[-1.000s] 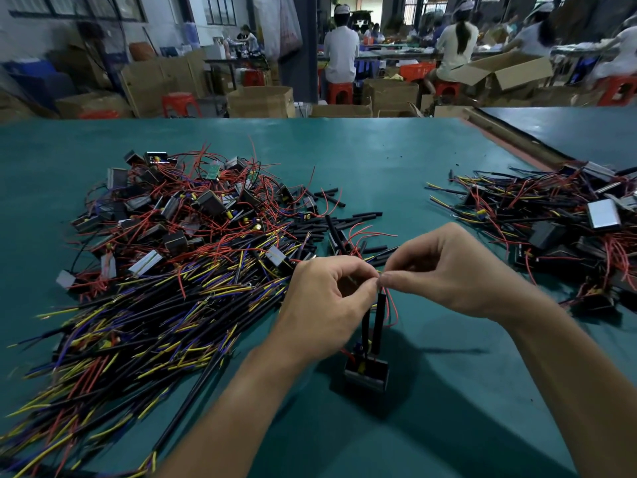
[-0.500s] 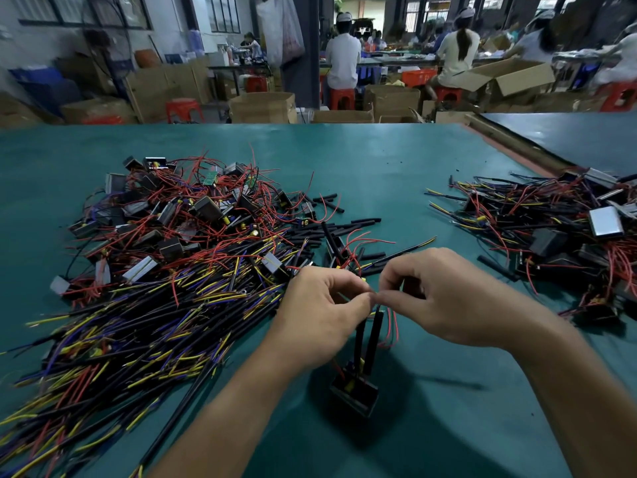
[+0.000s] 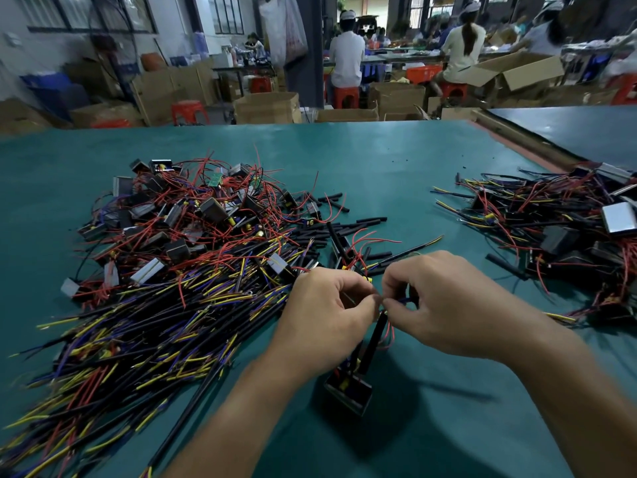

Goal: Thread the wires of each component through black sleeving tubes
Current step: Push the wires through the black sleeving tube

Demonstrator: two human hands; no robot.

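A small black component hangs just above the green table, below my two hands. Two black sleeving tubes run up from it to my fingertips. My left hand pinches the top of the tubes between thumb and forefinger. My right hand pinches a thin blue wire at the same spot, fingertip to fingertip with the left. A red wire loops beside the tubes. Where the wire meets the tube is hidden by my fingers.
A big pile of components with red, yellow and purple wires covers the left of the table. Loose short black tubes lie behind my hands. Another pile of components lies at the right. Cardboard boxes and seated workers fill the background.
Both hands have stayed pinched together over the tubes. The hanging component has tilted and drifted slightly left. A blue wire now shows at my right fingertips.
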